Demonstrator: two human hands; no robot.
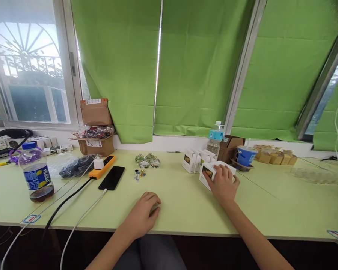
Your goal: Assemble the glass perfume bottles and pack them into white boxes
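Observation:
My right hand is closed over a small white box with a dark picture on its face, thumb at the near side and fingers across the top. Directly behind it stand several similar white boxes. My left hand rests near the table's front edge, fingers loosely curled and thumb apart; its palm side is hidden and nothing shows in it. Beyond that hand lie several round clear glass-like pieces with metal rims. Small silver and gold cylindrical parts sit in front of them.
On the left are a Pepsi bottle, a black phone on a cable, and an orange power strip. Cardboard boxes stand behind. A water bottle, blue cup and small kraft boxes are at the back right.

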